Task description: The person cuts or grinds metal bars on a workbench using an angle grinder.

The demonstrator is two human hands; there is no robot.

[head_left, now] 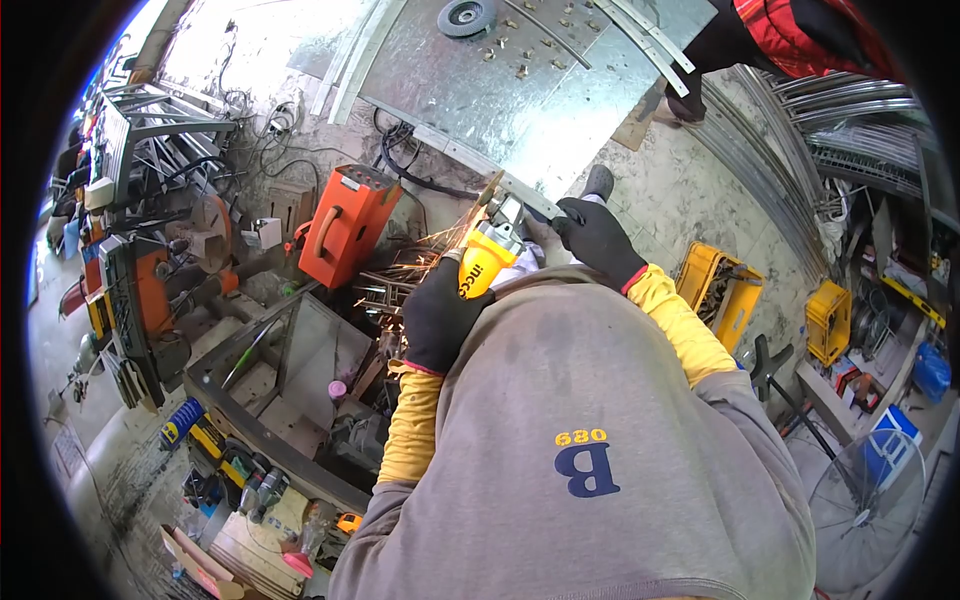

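My left hand (440, 318), in a black glove, is wrapped round the body of a yellow angle grinder (488, 262). The grinder's disc side points up and left, against or very close to a flat metal strip (532, 196). Orange sparks (400, 282) spray to the left and down past my left glove. At the strip's right end, my right hand (600, 243), also gloved in black, is closed round it. The strip runs along the near edge of a metal-topped table (470, 100). My right fingertips are partly hidden.
On the table lie a flap disc (466, 17), small metal pieces and curved strips. An orange box-shaped machine (348, 228) stands left of the grinder. Yellow crates (738, 312) sit to the right. Another person's red garment (812, 35) shows top right, near bundled metal rods (755, 150).
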